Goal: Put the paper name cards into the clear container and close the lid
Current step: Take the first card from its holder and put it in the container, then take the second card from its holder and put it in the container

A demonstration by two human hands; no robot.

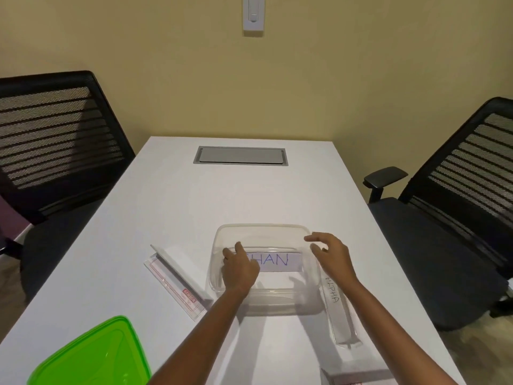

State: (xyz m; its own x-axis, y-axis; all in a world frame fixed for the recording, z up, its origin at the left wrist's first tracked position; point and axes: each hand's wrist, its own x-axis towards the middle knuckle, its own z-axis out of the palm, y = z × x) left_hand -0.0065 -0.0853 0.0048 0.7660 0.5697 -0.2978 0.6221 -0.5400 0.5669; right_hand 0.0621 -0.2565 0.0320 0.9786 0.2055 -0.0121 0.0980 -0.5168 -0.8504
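My left hand (241,269) is inside the clear container (266,232), fingers curled on the left end of a paper name card (280,262) that reads "…HAN" in blue. The card stands on its long edge on the container's floor, its long axis running left to right across the desk (172,207), lettering facing me. My right hand (331,258) hovers at the container's right rim, fingers spread and loose, gripping nothing.

Just right of the container, a second name card (337,307) in a clear holder lies flat, its long axis running away from me; the writing reads sideways. To the left, another card holder (177,279) lies on a diagonal, its far end angled leftward. The green lid (91,354) sits off the container at the desk's near left corner.
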